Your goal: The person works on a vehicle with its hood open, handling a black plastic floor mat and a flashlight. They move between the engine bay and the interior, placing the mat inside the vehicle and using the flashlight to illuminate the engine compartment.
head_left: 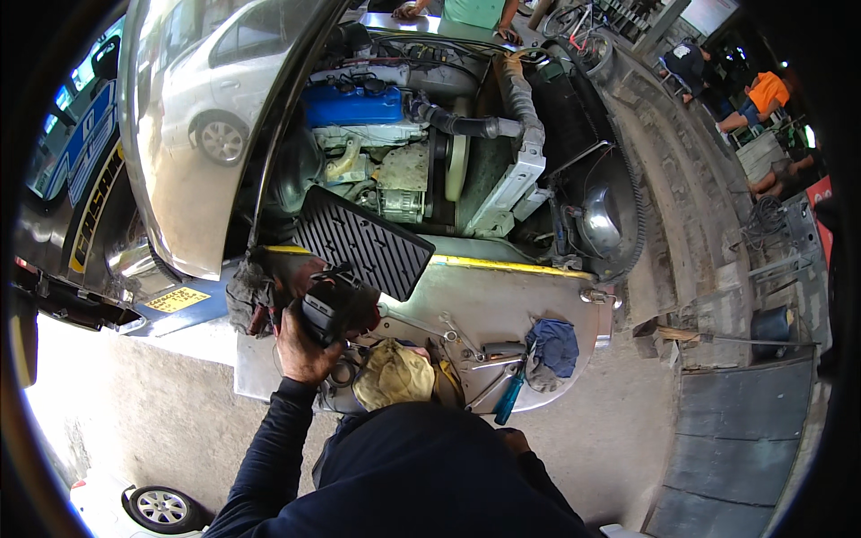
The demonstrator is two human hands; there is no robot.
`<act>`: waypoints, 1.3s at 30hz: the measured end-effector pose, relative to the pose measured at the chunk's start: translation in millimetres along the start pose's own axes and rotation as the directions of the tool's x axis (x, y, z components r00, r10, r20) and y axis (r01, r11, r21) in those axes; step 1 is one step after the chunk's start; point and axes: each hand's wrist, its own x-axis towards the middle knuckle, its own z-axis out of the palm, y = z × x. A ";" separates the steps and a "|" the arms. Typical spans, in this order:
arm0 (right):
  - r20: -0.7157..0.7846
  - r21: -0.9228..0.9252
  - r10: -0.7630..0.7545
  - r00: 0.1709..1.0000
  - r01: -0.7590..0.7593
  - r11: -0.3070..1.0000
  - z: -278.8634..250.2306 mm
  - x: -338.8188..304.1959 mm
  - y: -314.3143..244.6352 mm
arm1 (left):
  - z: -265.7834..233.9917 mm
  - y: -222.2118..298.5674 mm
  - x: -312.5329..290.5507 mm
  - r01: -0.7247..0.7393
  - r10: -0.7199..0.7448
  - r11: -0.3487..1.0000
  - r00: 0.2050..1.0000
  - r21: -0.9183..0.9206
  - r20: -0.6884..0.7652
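My left hand (307, 348) is closed around a black and dark-red cordless power tool (327, 309), its blocky black base facing up; its front end is hard to make out. Right beside it lies a dark, crumpled rag (249, 294). Beyond the tool, a black ribbed tray (363, 242) rests tilted across the edge of the engine bay. My right hand (514, 439) shows only in part at the lower middle, beside my body, and its fingers are hidden. Nearest to it is a teal-handled screwdriver (509, 400) on the fender (556, 296).
Wrenches (459, 334), a yellowish cloth (395, 375) and a blue cloth (553, 345) lie on the fender. Ahead is the open engine bay with a blue engine cover (354, 106). Across it stands a person in green (480, 11). A raised panel (193, 125) stands at left.
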 end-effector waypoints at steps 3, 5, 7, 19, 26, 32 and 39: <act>0.005 -0.033 -0.022 1.000 0.022 0.999 -6.1 4.1 -1.2 | -0.1 2.0 -0.5 0.015 -0.015 1.000 1.000 -0.002 -0.009; -0.006 -0.067 -0.021 1.000 0.021 0.998 -8.7 7.2 -3.5 | 0.2 1.0 -2.1 0.014 -0.014 1.000 1.000 0.002 -0.012; -0.019 -0.086 -0.023 1.000 0.021 0.996 -10.3 10.3 -6.2 | 1.2 -1.8 -3.6 0.009 -0.009 1.000 1.000 0.009 -0.014; 0.008 -0.105 -0.051 0.999 0.052 0.993 -11.5 17.5 -16.8 | 7.0 -19.2 -12.3 0.089 -0.088 0.996 0.996 -0.031 0.011; 0.017 -0.055 -0.007 1.000 0.008 0.998 -8.3 17.6 -13.0 | 7.2 -18.7 -10.8 0.013 -0.014 0.999 1.000 -0.048 -0.009; -0.013 0.080 0.062 0.998 -0.061 0.995 -3.3 19.1 -10.9 | 7.6 -19.7 -9.6 0.017 -0.017 1.000 1.000 -0.019 0.005; -0.033 0.068 0.051 0.998 -0.049 0.997 -2.0 24.2 -5.7 | 9.4 -22.0 -9.7 0.020 -0.020 0.999 1.000 -0.029 0.002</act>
